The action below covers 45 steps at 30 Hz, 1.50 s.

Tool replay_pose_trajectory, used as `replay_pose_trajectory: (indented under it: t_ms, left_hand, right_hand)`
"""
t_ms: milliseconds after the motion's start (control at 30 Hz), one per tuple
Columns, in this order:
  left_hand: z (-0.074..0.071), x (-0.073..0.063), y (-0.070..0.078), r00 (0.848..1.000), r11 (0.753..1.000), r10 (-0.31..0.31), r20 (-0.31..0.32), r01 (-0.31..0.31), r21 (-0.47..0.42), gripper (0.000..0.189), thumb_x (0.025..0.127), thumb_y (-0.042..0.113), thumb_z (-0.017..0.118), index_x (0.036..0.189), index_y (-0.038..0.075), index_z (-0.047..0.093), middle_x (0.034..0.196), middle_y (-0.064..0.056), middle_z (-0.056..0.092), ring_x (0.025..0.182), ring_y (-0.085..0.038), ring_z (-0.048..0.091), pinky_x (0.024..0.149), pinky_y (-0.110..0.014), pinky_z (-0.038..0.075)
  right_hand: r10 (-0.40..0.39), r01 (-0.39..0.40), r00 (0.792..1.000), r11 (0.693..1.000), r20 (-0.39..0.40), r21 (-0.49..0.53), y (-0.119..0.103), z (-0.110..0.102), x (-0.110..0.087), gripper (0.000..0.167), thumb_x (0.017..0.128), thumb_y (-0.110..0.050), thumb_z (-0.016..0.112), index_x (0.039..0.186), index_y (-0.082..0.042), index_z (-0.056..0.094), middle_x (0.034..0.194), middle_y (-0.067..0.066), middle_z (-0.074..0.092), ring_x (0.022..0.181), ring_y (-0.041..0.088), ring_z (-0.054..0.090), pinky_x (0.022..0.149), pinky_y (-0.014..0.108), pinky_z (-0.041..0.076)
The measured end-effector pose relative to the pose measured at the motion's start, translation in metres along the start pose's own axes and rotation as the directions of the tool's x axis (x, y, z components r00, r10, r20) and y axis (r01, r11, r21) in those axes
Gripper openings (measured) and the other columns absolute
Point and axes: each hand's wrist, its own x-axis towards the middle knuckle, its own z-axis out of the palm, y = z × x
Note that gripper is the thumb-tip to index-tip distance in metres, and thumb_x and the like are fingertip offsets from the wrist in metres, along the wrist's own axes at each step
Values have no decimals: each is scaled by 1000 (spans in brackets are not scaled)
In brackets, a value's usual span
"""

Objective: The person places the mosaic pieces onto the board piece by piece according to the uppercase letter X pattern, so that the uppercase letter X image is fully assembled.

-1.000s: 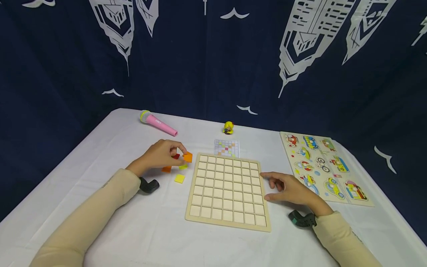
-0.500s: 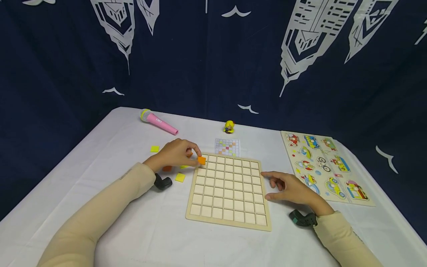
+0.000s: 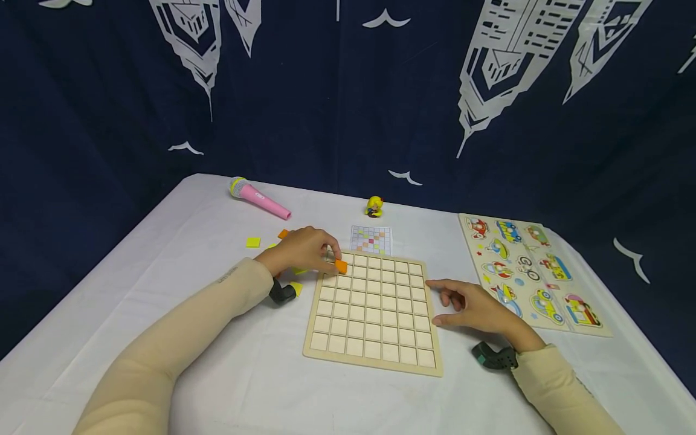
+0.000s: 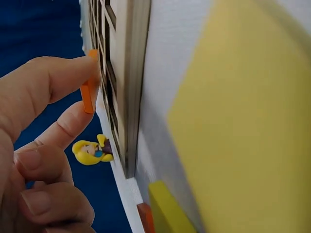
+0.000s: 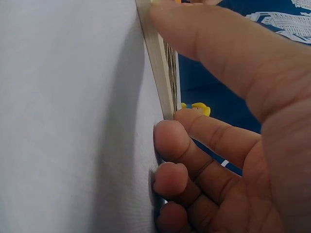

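I see the left hand (image 3: 306, 249) pinch an orange tile (image 3: 341, 266) over the board (image 3: 375, 366), midway across the tabletop (image 3: 244, 374); the right hand (image 3: 472, 307), thumb and forefinger apart, touches the board's right rim; no tile looks set yet; yellow tiles (image 3: 253, 242) lie loose towards the left edge.

From head height, a camera looks forward and down across a white cloth-covered table (image 3: 244, 374) toward a navy fabric curtain with white building prints (image 3: 337, 109), the widest view of three. At close range, the left-wrist camera peers past the bare left hand (image 3: 307, 249) along the edge of a flat, pale wooden grid board (image 3: 372, 301), tipped sideways, a blurred yellow square tile (image 4: 243, 126) nearest its lens. The right-wrist camera, also close and sideways, faces past the bare right hand (image 3: 472, 307) along the opposite edge. All three share the board and a small yellow-haired figurine (image 3: 374, 206).
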Motion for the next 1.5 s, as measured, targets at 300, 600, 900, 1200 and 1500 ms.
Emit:
replay_pose_trajectory:
  t_ms: [300, 600, 900, 1200, 1500]
  left_hand:
    - [4, 8, 5, 999, 999, -28, 27, 27, 28, 23, 87, 37, 93, 103, 24, 83, 75, 5, 55, 73, -13, 49, 70, -31, 38]
    - [5, 12, 5, 998, 998, -61, 35, 60, 18, 26, 85, 39, 95, 103, 25, 82, 85, 4, 62, 83, -15, 54, 76, -34, 42]
    - [3, 7, 4, 998, 999, -33, 53, 34, -24, 26, 88, 37, 91, 108, 23, 82, 72, 5, 51, 70, -13, 47, 67, -30, 35]
    - [-2, -8, -9, 998, 985, 53, 25, -48, -166, 18, 98, 25, 82, 113, 15, 81, 75, 6, 56, 62, -11, 44, 66, -29, 38]
    - [-11, -33, -22, 990, 962, 77, 118, -43, -270, 25, 98, 21, 80, 120, 9, 78, 84, 3, 60, 69, -12, 47, 71, -28, 40]
  right_hand:
    - [-3, 3, 1000, 1000, 0, 0, 0, 0, 0, 68, 86, -12, 92, 142, 11, 61, 92, 2, 54, 73, 11, 47, 65, 28, 41]
    - [-17, 17, 1000, 1000, -4, 4, -2, 0, 0, 67, 87, -12, 92, 142, 11, 61, 92, 1, 55, 73, 12, 47, 65, 28, 41]
    - [-17, 17, 1000, 1000, -1, 11, 0, 0, 0, 67, 87, -11, 92, 142, 11, 61, 92, 2, 55, 73, 12, 47, 65, 28, 41]
    - [-27, 26, 1000, 999, 3, 19, -1, 0, 0, 67, 87, -11, 92, 142, 11, 61, 93, 1, 55, 73, 13, 47, 65, 28, 41]
    - [1, -1, 1000, 1000, 0, 9, -1, 0, 0, 67, 86, -12, 92, 142, 10, 62, 92, 2, 55, 73, 12, 47, 65, 28, 41]
